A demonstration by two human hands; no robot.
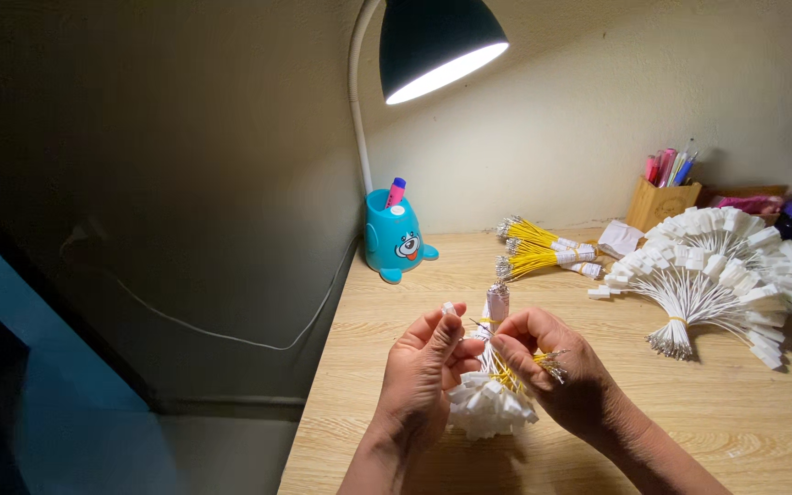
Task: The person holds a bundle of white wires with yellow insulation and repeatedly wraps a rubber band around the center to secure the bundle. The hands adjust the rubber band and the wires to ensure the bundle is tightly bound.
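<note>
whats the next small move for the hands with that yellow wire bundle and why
Probably pull one wire free with the right hand. Its fingertips pinch at the yellow wire bundle, which the left hand steadies above the table, white connector ends down; finished bundles lie beyond.

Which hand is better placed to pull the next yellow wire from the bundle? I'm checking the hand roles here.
Probably the right hand: its fingertips already pinch at the yellow wires, while the left hand grips the bundle of white connectors.
</note>
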